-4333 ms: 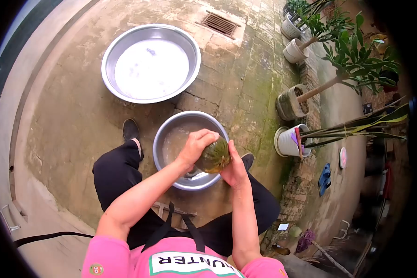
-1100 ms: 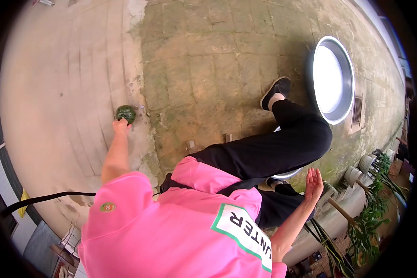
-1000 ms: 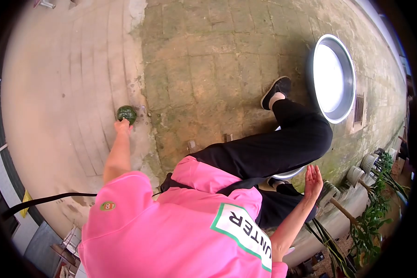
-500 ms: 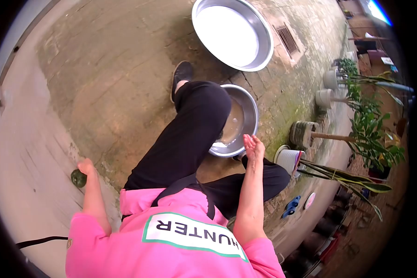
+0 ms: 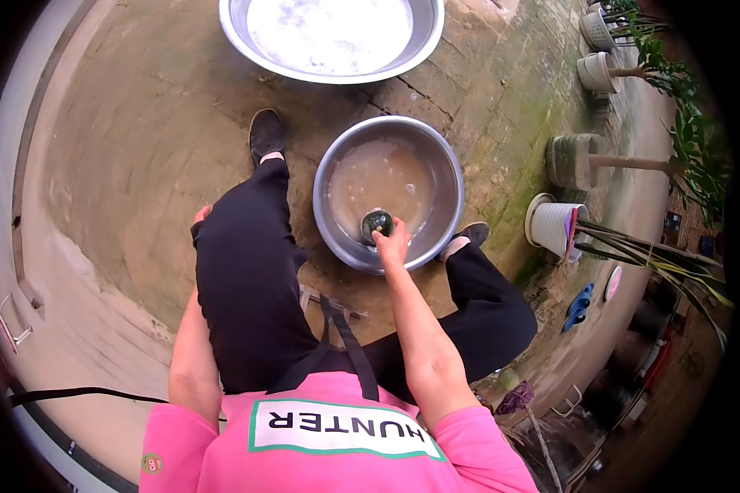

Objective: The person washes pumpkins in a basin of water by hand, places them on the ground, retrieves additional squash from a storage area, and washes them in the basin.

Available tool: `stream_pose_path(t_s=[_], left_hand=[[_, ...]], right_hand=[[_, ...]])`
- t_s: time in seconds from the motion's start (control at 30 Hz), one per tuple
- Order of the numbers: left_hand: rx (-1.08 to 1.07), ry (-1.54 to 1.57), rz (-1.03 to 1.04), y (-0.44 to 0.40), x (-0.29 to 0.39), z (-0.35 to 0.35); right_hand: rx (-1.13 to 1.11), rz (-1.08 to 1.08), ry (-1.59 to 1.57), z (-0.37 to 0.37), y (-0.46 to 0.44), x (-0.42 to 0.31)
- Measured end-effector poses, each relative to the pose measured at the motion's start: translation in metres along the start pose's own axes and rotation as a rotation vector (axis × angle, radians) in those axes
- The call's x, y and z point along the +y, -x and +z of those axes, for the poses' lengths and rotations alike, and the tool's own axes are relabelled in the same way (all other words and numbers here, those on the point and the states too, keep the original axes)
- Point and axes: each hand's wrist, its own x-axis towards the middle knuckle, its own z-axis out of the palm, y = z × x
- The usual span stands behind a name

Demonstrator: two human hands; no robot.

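Observation:
My right hand (image 5: 393, 244) is closed on a small dark green round squash (image 5: 376, 223). It holds the squash inside a grey metal basin (image 5: 327, 215), at the near side of murky brown water (image 5: 386, 174). A stem-like spot shows on the squash's upper side. Of my left hand (image 5: 201, 214), only a small part shows past my left knee. My trouser leg hides its fingers and anything in them.
A larger metal basin (image 5: 304, 76) with a bright white inside stands beyond. Potted plants line the right side, including a white pot (image 5: 551, 226). Blue slippers (image 5: 578, 308) lie nearby. My shoes (image 5: 266, 134) flank the smaller basin.
My left hand, earlier out left with a dark green round squash, is now mostly behind my knee. My right hand, earlier raised and open, is down in the basin gripping a squash. The view has shifted.

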Motion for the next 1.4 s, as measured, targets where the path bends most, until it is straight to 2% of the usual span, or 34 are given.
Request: stream_pose_path(t_s=[0.07,0.3,0.4,0.43,0.53,0.57,0.67,0.7,0.77,0.83,0.93,0.97,1.07,1.1,1.2,1.33,1.4], left_hand=[[-0.006,-0.016,-0.051,-0.005,-0.016,0.000],[0.066,-0.039,-0.274,0.017,-0.095,-0.035],[0.104,-0.019,-0.316,0.024,-0.118,-0.047],[0.110,-0.006,-0.321,0.021,-0.127,-0.051],[0.137,0.052,-0.280,-0.002,-0.150,-0.052],[0.147,0.078,-0.236,-0.010,-0.152,-0.048],[0.141,0.092,0.009,0.026,-0.017,-0.033],[0.076,0.178,-0.067,0.023,0.003,-0.032],[0.091,0.343,-0.047,0.034,0.061,-0.030],[0.060,0.436,-0.048,0.033,0.091,-0.034],[0.017,0.581,0.118,0.035,0.125,-0.052],[0.005,0.574,0.140,0.040,0.138,-0.060],[-0.027,0.584,0.220,0.051,0.180,-0.077],[-0.037,0.589,0.240,0.055,0.191,-0.085],[-0.053,0.593,0.310,0.070,0.217,-0.098],[-0.037,0.587,0.406,0.102,0.254,-0.107],[-0.038,0.539,0.460,0.127,0.273,-0.111]], right_hand=[[-0.102,-0.062,0.113,0.008,-0.013,0.006],[-0.024,-0.142,0.271,0.030,-0.020,-0.003],[-0.116,-0.093,0.250,0.019,-0.027,-0.012],[0.014,-0.140,0.245,0.021,-0.028,-0.009],[-0.141,0.388,-0.484,-0.003,-0.042,-0.016],[-0.252,0.397,-0.759,-0.013,-0.045,-0.013],[-0.529,0.425,-1.539,-0.043,-0.039,-0.009],[-0.644,0.323,-1.573,-0.051,-0.038,-0.008],[-0.717,0.177,-1.705,-0.073,-0.029,-0.017],[-0.734,0.016,-1.804,-0.099,-0.004,-0.035],[-0.786,-0.124,-1.815,-0.135,0.015,-0.046],[-0.716,-0.120,-1.822,-0.147,0.024,-0.052],[-0.727,-0.241,-1.799,-0.186,0.058,-0.070],[-0.851,-0.289,-1.796,-0.196,0.061,-0.072],[-0.981,-0.492,-1.702,-0.225,0.072,-0.081],[-0.914,-0.625,-1.599,-0.268,0.098,-0.096],[-0.802,-0.593,-1.508,-0.280,0.106,-0.097]])
